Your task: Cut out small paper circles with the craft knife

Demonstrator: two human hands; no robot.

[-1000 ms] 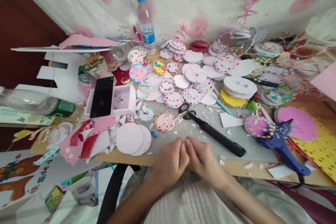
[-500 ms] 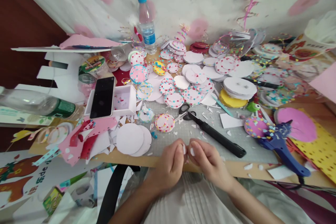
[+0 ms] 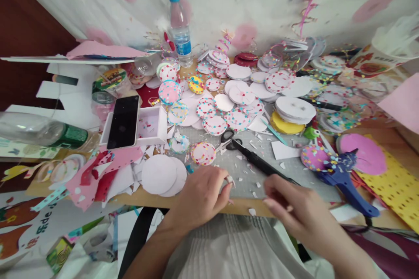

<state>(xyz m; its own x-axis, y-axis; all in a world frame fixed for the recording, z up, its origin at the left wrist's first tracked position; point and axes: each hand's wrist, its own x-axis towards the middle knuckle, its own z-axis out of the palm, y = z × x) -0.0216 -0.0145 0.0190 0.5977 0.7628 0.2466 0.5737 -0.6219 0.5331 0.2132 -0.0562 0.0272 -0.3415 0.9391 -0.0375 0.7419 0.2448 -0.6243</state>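
My left hand point(image 3: 204, 194) hovers at the table's front edge, its fingers curled and the thumb pressed close to the index finger. A small whitish bit shows at the fingertips; whether it is a nail or a scrap I cannot tell. To the right, my right hand point(image 3: 296, 205) is slightly smeared by motion, thumb and index finger apart, with nothing visible between them. It covers the far end of a long black tool point(image 3: 258, 161) lying on the grey cutting mat point(image 3: 242, 187). Black-handled scissors point(image 3: 228, 137) lie by that tool. White paper discs point(image 3: 159, 174) lie left of my left hand.
Bead-trimmed discs point(image 3: 214, 125) crowd the back. A water bottle point(image 3: 180, 35) stands behind them. Left are a phone point(image 3: 123, 122) on a white box point(image 3: 153, 126) and a lying bottle point(image 3: 42, 128); right, a blue glue gun point(image 3: 348, 187) and a paper cup point(image 3: 373, 59).
My hands, which were pinched together at the table edge, have moved apart. The right one has gone right, over the black tool; the left has shifted slightly left and turned palm down.
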